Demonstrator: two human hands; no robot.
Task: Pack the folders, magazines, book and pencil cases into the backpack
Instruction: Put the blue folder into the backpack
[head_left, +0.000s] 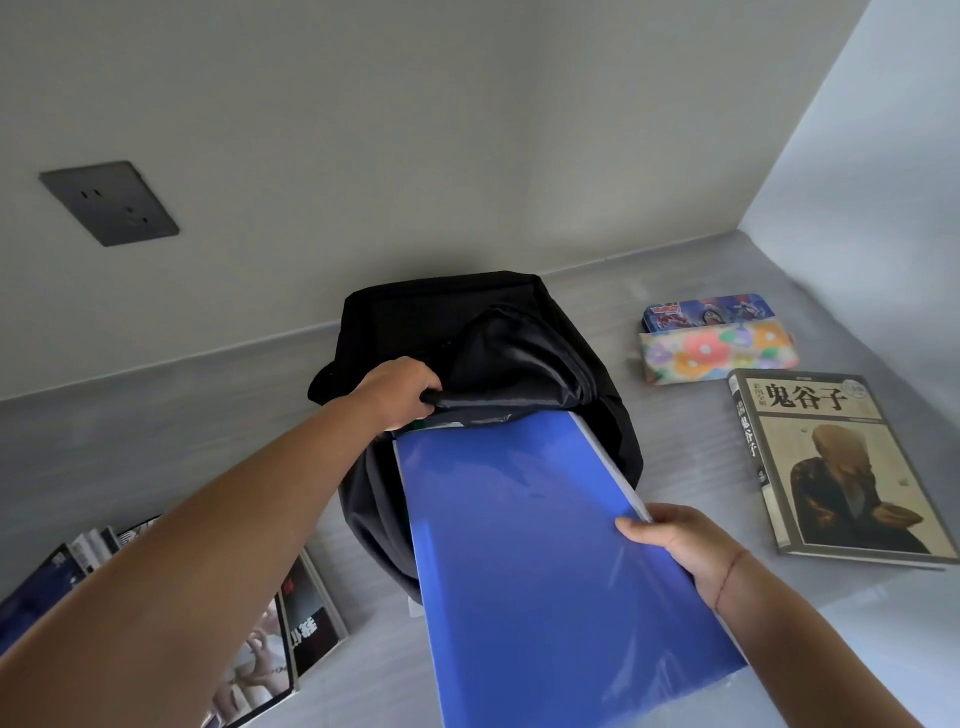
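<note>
The left grip (400, 395) clenches the backpack (415, 322) rim to keep its mouth wide (a clear way in), while the right grip (670, 540) pinches the folder (545, 545) angled into it.

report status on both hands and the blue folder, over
Left hand grips the backpack rim, holding it open. Right hand holds the blue folder, its far edge at the opening. Nothing seen blocking; book, pencil cases, magazines unpacked.
</note>
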